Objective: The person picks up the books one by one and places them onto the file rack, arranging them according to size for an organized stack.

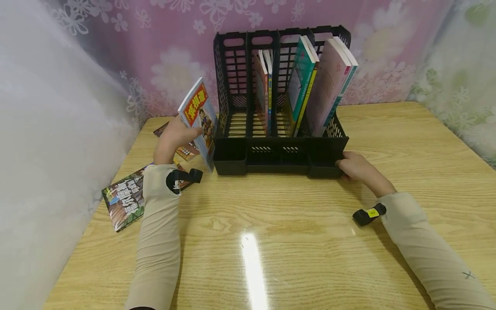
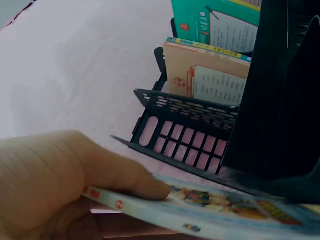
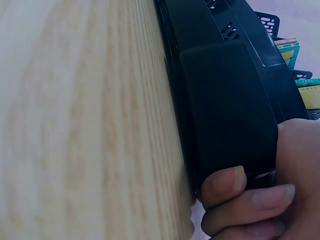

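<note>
Pinkish floral backdrop (image 1: 166, 47) ran behind a pale wood-grain table (image 1: 310, 237) (yep, bright streak of glare (image 1: 253, 271) on top).

The left hand (image 1: 173, 140) grips a pale-blue, red-titled book (image 1: 208, 129); the right hand (image 1: 358, 170) holds a black slotted plastic rack (image 1: 277, 160).

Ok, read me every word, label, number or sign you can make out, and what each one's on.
"根": middle large yellow character on the held book in the left hand; those beside it are unclear.
"X": cross mark on the right sleeve.
Too small or blurred: lettering on the loose books on the table, the yellow tag at the right wrist, and the books in the black rack.
</note>
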A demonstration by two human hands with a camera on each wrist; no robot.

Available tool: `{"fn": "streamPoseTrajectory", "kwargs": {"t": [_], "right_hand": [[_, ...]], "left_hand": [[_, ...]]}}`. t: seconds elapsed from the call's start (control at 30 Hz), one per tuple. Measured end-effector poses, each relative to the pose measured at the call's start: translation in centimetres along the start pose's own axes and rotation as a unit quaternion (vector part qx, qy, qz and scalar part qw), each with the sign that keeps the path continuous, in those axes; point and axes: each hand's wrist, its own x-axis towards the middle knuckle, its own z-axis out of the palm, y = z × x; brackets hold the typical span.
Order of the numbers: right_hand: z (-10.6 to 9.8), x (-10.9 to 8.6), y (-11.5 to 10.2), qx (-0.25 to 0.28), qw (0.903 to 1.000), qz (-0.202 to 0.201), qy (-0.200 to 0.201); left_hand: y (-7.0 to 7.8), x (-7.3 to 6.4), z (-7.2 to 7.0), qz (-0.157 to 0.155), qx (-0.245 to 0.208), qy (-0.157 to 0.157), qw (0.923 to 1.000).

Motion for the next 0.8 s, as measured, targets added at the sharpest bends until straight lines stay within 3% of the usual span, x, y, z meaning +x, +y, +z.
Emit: {"fn": "streamPoseTrajectory", "kwargs": {"t": [0.17,0.47,0.67,0.8], "right_hand": [[0.0,0.2,-0.2,-0.002,1.0,-0.002,0.001],[-0.2,0.2,-0.3,0.002,1.0,0.0,-0.001],[-0.2,0.3,-0.3,0.001,1.0,0.001,0.0],[-0.2,0.5,-0.2,0.0,1.0,0.002,-0.002]], "left_hand": [[-0.1,0.4,0.1,0.02,0.022,0.039,0.9988],[1.1,-0.1,-0.3,0.036,0.031,0.073,0.9962],[2.3,-1.3,-0.3,0.08,0.025,0.11,0.9904],[3.2,-2.2,-0.1,0.113,0.018,0.148,0.9824]]}}
